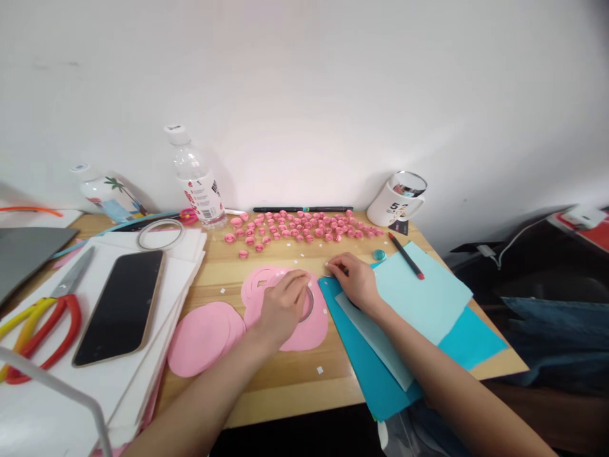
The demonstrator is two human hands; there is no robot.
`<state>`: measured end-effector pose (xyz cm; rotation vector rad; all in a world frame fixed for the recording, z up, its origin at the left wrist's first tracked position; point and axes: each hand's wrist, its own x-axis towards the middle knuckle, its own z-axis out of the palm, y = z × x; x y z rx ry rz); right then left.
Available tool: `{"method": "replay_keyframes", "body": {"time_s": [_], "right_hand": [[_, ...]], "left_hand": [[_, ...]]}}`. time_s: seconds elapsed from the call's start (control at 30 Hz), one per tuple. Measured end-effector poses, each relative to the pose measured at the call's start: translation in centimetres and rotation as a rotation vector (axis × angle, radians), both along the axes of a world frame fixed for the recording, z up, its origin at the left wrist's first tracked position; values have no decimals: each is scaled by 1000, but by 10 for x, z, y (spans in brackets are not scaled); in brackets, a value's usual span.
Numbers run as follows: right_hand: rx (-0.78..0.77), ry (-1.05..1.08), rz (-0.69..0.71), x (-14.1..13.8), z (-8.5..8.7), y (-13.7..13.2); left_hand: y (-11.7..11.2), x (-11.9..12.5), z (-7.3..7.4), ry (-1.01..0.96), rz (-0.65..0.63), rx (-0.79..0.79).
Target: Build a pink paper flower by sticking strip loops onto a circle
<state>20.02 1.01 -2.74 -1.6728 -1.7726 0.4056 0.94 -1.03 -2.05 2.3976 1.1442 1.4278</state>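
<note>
My left hand (281, 304) rests with curled fingers on a pink paper sheet with round cut-outs (304, 333), its fingertips pressed on a ring-shaped object partly hidden beneath it. My right hand (354, 278) lies just right of it at the edge of the blue paper sheets (380, 374), fingertips pinched on a tiny white scrap I cannot make out clearly. Pink paper circles (202, 336) lie stacked to the left of my left hand. Several small rolled pink paper roses (304, 227) spread across the back of the wooden desk (285, 381).
A phone (121, 304) and red-handled scissors (47, 324) lie on white sheets at left, with a tape ring (160, 233). Plastic bottles (196, 181) and a white mug (397, 200) stand near the wall. A red pen (406, 255) rests on light blue paper (419, 292).
</note>
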Motion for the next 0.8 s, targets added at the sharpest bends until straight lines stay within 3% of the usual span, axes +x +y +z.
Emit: {"method": "replay_keyframes", "body": {"time_s": [0.2, 0.43, 0.57, 0.8], "right_hand": [[-108, 297, -23, 1, 4, 2], [-434, 874, -13, -5, 40, -10], [-599, 1147, 78, -13, 52, -19], [-663, 1379, 166, -30, 62, -27]], "left_hand": [[2, 3, 7, -311, -17, -286], [5, 1, 32, -792, -124, -928], [10, -3, 40, -1016, -222, -992], [7, -3, 40, -1026, -283, -954]]}}
